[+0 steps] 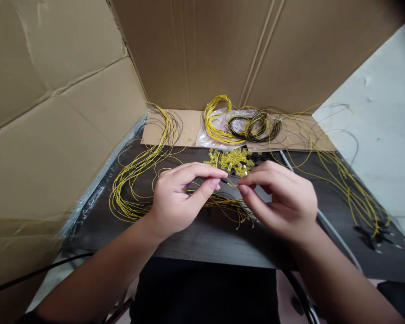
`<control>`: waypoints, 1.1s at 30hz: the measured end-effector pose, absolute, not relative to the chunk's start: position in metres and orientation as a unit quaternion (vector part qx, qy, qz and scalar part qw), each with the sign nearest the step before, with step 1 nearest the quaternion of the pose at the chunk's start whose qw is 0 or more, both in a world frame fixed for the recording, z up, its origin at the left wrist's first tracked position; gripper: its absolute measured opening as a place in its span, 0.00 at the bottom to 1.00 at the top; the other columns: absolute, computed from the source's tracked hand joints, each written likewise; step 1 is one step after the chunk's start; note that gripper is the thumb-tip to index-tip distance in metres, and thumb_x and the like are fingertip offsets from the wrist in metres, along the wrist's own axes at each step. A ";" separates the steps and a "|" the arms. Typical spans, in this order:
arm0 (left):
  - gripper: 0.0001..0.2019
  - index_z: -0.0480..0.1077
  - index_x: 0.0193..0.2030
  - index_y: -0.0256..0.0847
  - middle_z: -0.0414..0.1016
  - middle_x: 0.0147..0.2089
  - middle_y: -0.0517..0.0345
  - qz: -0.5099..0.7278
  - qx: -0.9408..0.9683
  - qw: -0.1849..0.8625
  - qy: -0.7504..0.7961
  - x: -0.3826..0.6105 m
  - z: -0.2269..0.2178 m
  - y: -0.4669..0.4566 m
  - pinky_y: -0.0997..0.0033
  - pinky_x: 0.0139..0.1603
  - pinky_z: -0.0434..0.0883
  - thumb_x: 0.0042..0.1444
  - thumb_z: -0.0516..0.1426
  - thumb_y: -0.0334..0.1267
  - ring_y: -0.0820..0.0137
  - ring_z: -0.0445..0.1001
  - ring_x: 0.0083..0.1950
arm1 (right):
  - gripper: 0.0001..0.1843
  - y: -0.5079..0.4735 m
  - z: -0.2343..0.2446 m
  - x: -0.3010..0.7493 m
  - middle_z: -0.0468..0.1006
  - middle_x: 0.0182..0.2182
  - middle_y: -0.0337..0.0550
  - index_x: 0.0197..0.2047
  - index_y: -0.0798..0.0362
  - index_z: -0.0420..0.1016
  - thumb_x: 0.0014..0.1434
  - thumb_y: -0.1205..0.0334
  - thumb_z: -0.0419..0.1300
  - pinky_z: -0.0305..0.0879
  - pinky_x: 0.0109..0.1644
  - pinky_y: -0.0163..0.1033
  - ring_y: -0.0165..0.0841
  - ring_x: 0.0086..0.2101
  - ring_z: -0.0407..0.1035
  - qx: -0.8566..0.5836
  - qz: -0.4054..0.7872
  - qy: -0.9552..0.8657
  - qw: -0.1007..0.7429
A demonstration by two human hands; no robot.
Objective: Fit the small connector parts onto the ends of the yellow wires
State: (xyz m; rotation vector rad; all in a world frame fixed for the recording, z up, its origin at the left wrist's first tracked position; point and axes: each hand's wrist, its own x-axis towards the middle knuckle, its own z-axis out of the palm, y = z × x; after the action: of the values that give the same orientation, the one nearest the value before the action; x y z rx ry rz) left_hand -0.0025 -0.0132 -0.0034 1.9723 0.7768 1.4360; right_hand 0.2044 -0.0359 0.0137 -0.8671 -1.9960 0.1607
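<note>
Over the middle of the dark table, my left hand (180, 198) pinches a small black sleeve (224, 180) between thumb and forefinger. A thin yellow wire (231, 185) runs from the sleeve toward my right hand (281, 198). Its thumb and forefinger are closed on the wire's end, and the tip itself is mostly hidden. Beneath both hands lies a bundle of yellow and black wires (227, 203) with small metal ends. Just behind the fingers is a pile of small yellow plastic pieces (234, 158), with black pieces (261, 156) beside it.
Loose yellow wires (130, 189) curve along the left side. Coiled yellow wires (211, 121) and black wires (266, 126) rest at the back on clear plastic. More wires with black ends (371, 231) lie at right, past a grey cable (339, 243). Cardboard walls (202, 54) stand behind and left.
</note>
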 end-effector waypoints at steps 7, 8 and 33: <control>0.08 0.77 0.43 0.41 0.83 0.42 0.55 0.554 0.690 0.377 0.275 0.002 -0.006 -0.016 0.74 0.41 0.82 0.57 0.63 0.28 0.72 0.82 0.39 | 0.11 -0.042 0.017 0.199 0.76 0.29 0.41 0.41 0.52 0.75 0.56 0.75 0.63 0.68 0.33 0.36 0.30 0.29 0.70 -0.345 0.052 -0.802 0.484; 0.08 0.76 0.43 0.40 0.83 0.42 0.55 0.554 0.680 0.396 0.272 0.002 -0.006 -0.016 0.74 0.40 0.82 0.57 0.63 0.28 0.72 0.82 0.38 | 0.11 -0.042 0.017 0.199 0.76 0.29 0.41 0.41 0.51 0.75 0.56 0.75 0.63 0.69 0.33 0.37 0.30 0.29 0.70 -0.346 0.051 -0.803 0.482; 0.19 0.66 0.53 0.42 0.82 0.38 0.56 0.540 0.661 0.437 0.284 0.003 -0.009 -0.019 0.72 0.44 0.83 0.57 0.65 0.32 0.67 0.84 0.41 | 0.11 -0.044 0.013 0.194 0.78 0.30 0.42 0.41 0.51 0.75 0.55 0.74 0.64 0.70 0.32 0.37 0.30 0.28 0.71 -0.353 -0.003 -0.801 0.483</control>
State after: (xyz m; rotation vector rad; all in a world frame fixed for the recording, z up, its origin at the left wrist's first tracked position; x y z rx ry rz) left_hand 0.0032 -0.0194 -0.0086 1.6437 0.7055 1.3439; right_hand 0.1945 -0.0442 0.0126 -0.8595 -1.9517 -0.0080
